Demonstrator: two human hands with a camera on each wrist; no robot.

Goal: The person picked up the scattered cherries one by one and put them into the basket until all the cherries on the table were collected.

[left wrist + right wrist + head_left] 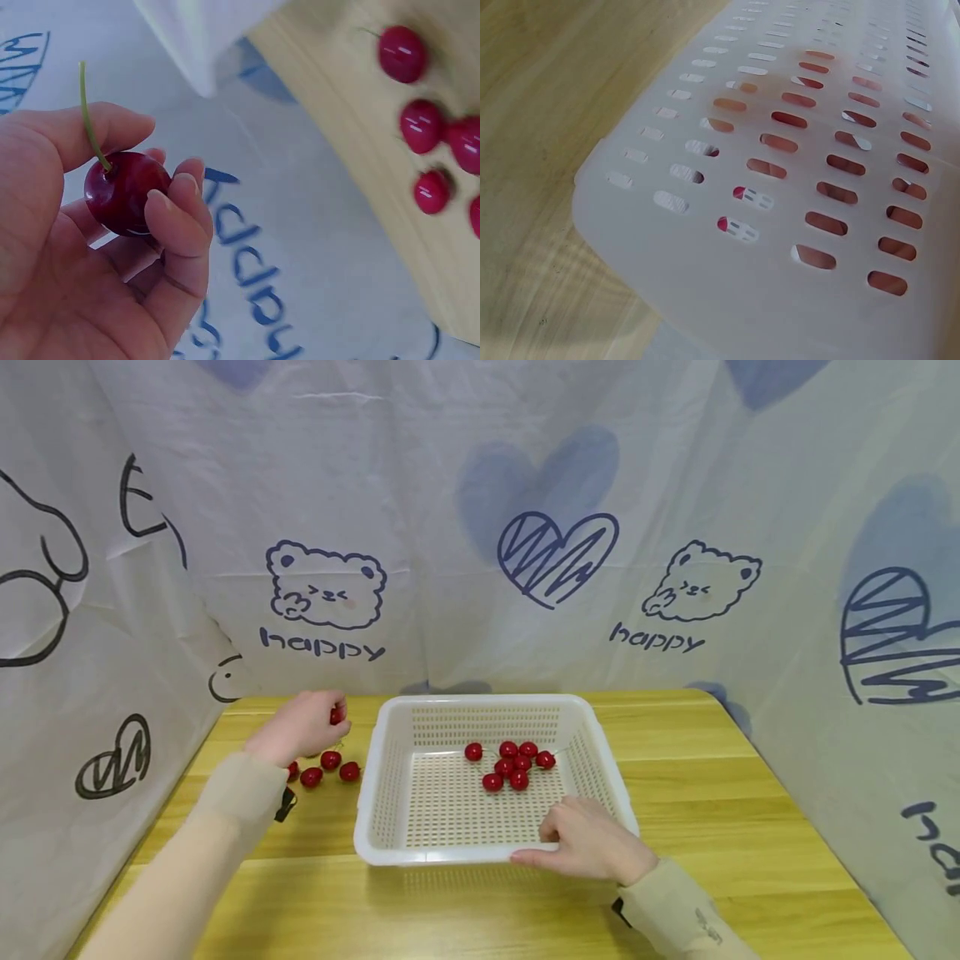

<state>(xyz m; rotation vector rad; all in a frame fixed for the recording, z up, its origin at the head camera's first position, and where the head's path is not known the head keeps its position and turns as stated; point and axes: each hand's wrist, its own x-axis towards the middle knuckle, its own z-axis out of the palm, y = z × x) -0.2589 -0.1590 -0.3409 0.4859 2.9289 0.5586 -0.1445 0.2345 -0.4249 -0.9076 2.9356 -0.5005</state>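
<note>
Dark red and glossy, the cherry (124, 195) sits in the grasp of the left hand (303, 725). The fingers are curled round the fruit, leaving only a gap of about its own width; the green stem (88, 127) projects past the thumb side. The head view places this hand to the left of the basket, above the tabletop.

The right hand (592, 842) grips the near wall of the white plastic basket (442, 857), toward its right corner. The thumb lies along the rim and the fingers bend over to the inner side. The right wrist view shows skin through the slots (789, 120) of the wall, which lies between the bent fingers and the camera.

Loose cherries (331, 760) lie on the table beside the basket's left wall, close below the left hand; the left wrist view shows five, two of them touching or nearly so. Inside the basket, eight visible cherries (519, 780) rest on the perforated floor, grouped right of centre, with one slightly apart at the left.

The basket stands upright on a yellow wood-grain table (712, 793). Pale sleeves (225, 810) cover both forearms. Behind, a white cloth (442, 635) carries printed hearts, bears and the word "happy".
</note>
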